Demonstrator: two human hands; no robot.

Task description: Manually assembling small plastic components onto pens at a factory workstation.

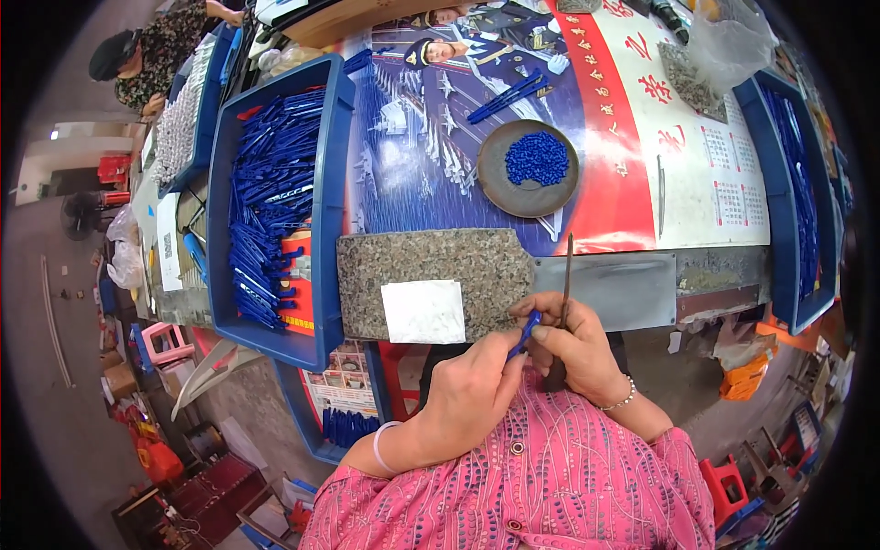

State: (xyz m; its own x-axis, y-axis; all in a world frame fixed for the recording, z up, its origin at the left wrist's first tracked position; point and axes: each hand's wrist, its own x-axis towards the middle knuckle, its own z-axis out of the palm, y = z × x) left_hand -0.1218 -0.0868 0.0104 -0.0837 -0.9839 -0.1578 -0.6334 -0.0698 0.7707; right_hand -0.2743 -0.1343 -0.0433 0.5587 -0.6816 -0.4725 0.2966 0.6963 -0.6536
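Note:
In front of my chest, my left hand [469,378] is closed round a slim blue piece [529,328], whose upper end sticks out between the fingers. My right hand [581,350] meets it from the other side, fingertips against the blue piece. A thin dark pointed rod [568,270], like an awl or narrow file, stands upright in my right hand; its thicker lower end shows below the fingers. Just beyond my hands lies a speckled stone slab [435,257] with a white square pad [423,312] on it. My fingers hide most of the blue piece.
Left of the slab stands a blue tray [337,183] of long slim blue pieces. A round dish [495,188] holds small blue bits, with several blue strips [509,96] beyond it. Another blue tray [775,197] is at right. A co-worker [165,55] sits far left.

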